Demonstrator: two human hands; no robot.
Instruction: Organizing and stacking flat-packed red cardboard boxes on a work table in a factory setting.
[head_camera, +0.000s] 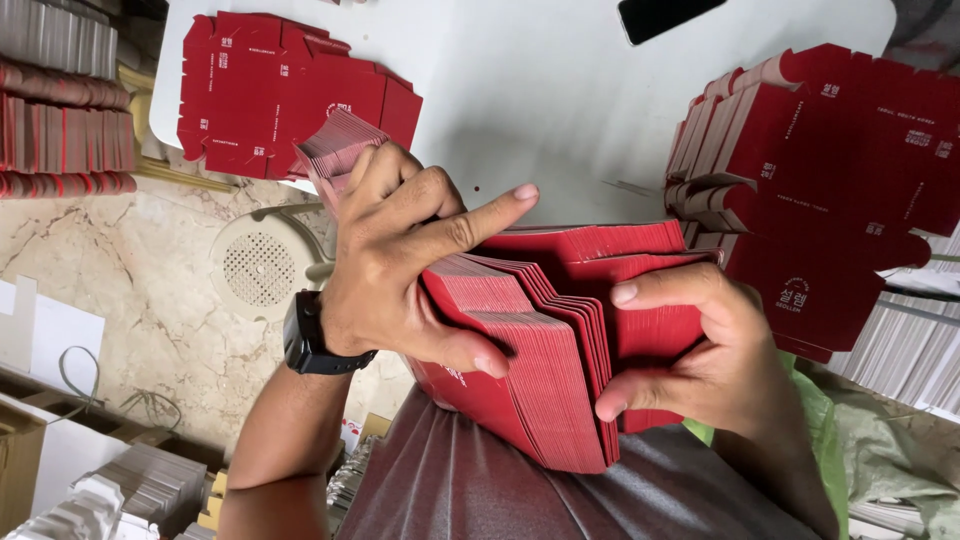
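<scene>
A white worktop (530, 110) with rounded corners fills the upper middle. On it at ten o'clock lies a pile of flat red carton blanks (285, 95). At two o'clock rests a larger stack of red blanks (820, 180). At twelve o'clock lies a dark phone (665, 15).

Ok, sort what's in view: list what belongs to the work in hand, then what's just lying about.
In the work:
left hand and right hand, both gripping the thick stack of red flat cartons
red carton pile at right
red cartons at top left

Lying about:
black phone on the white table
white stool
green bag
</scene>
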